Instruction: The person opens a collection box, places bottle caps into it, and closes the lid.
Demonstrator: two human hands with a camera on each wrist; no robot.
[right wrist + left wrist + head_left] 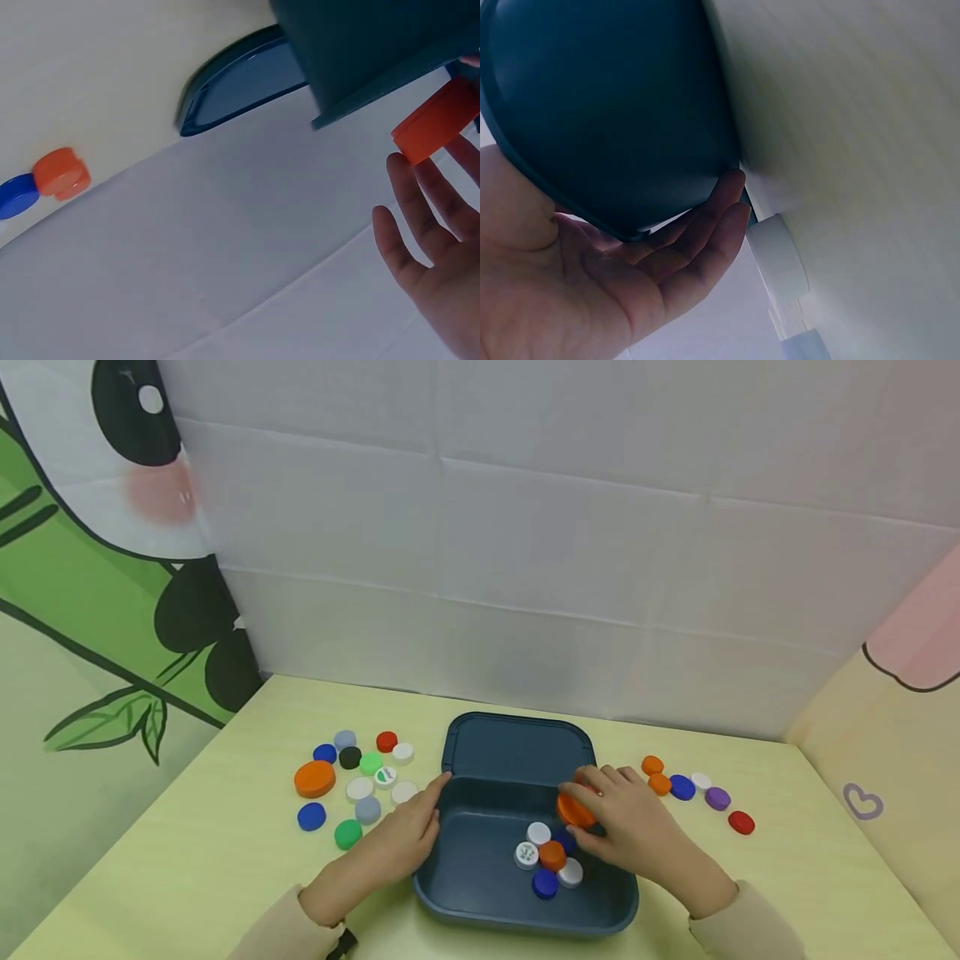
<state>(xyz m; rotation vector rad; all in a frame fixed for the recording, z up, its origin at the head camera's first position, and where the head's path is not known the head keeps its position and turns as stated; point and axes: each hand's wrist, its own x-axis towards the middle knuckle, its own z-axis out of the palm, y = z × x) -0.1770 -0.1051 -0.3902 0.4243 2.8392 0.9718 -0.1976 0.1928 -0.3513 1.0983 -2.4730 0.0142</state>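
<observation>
Over the dark box (468,860), large orange cap (573,812), between right fingers (415,201)

Left grip (401,837) straight-fingered, right grip (624,814) curved (thumb (589,842) apart).

The table (817,860) is pale yellow. A dark blue box (468,864) sits on it, near the front. A lid (517,747) lies just behind the box. On the left is a big orange cap (314,779) with lots of small caps (360,789): red, white, black, blue, pale blue and green. On the right are two orange caps (659,784), a blue cap (682,787), a white cap (701,782), a purple cap (717,799) and a red cap (741,822).
</observation>
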